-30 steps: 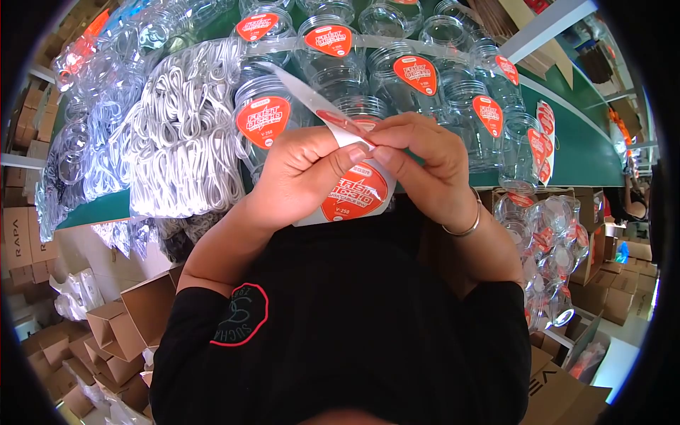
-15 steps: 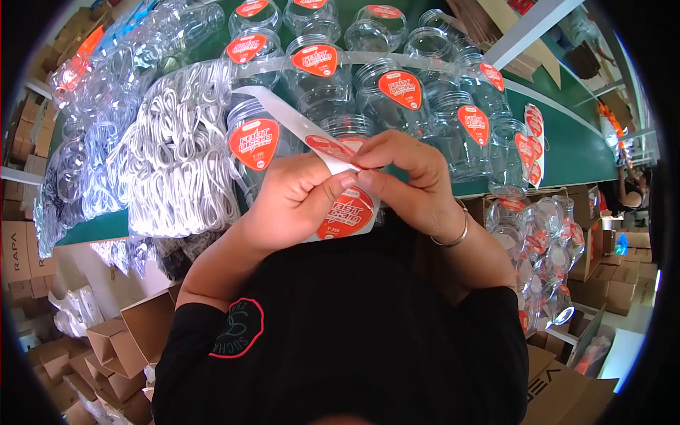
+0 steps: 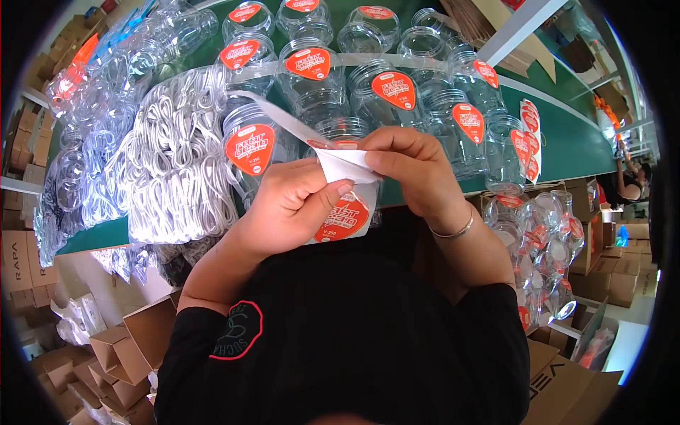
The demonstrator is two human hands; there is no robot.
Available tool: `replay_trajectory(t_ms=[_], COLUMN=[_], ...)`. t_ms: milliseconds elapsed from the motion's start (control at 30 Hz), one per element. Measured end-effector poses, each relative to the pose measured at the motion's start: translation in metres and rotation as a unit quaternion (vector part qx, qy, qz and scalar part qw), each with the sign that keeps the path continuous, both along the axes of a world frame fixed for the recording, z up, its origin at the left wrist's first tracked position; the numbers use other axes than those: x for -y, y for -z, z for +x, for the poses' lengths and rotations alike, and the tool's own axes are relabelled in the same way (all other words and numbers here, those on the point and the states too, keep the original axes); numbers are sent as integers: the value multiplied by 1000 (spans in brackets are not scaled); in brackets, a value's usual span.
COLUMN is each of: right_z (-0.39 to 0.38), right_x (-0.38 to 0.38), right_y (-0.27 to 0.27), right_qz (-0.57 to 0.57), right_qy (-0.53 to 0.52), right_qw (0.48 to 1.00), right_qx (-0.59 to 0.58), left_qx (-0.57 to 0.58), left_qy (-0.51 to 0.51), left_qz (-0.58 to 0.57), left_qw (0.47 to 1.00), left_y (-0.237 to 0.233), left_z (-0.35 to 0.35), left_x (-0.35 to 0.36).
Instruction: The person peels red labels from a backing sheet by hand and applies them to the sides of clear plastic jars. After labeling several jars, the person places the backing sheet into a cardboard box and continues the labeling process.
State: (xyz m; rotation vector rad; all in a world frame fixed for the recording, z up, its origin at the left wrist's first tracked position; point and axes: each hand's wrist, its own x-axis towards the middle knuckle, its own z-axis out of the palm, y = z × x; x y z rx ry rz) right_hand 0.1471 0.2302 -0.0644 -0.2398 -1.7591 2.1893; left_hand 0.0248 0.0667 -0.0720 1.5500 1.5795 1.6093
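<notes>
A strip of red stickers [image 3: 340, 218] on white backing hangs between my hands, in front of my chest. My left hand [image 3: 294, 205] is closed, pinching the strip between thumb and fingers. My right hand [image 3: 418, 166] is closed too, its thumb and index finger on the folded white backing [image 3: 343, 166]. The fold hides part of the print, and whether a sticker has come loose cannot be made out. Beyond my hands, the strip's white tail runs up left past a clear jar [image 3: 251, 145] with a red sticker on it.
Several clear jars with red stickers stand on the green table [image 3: 567, 134]. Bundles of white cord [image 3: 180, 156] are piled at left. A sticker sheet [image 3: 530, 142] lies at right, above a carton of jars [image 3: 535, 248]. Another person [image 3: 632, 180] is at far right.
My right fingers have folded the strip over, so its white back now shows between my hands. My left hand keeps its pinch. The view has shifted slightly.
</notes>
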Motion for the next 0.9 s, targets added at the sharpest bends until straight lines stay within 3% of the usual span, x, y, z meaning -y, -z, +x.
replay_trajectory(t_ms=[100,233,500,567,767,900], right_z=[0,11,12,0,-34,-46], right_x=[-8,-29,-108,-127,-199,-213], right_y=[-3,-22,-54,-53,-3,7], right_qz=[-33,-101,-90,33,191,379], right_qy=[22,9,81,259,362,404], right_qw=[999,992,992,964,912,827], right_qx=[-2,72,-28,-55,-17,95], left_qx=[25,182,217,242,179,144], left_qy=[20,28,24,19,60,58], left_qz=[-60,-56,-58,-47,-23,-32], left_qw=[998,981,974,969,982,987], left_y=[-1,11,8,4,6,3], left_z=[-2,-1,-6,-5,-10,-15], left_x=[2,0,3,5,8,10])
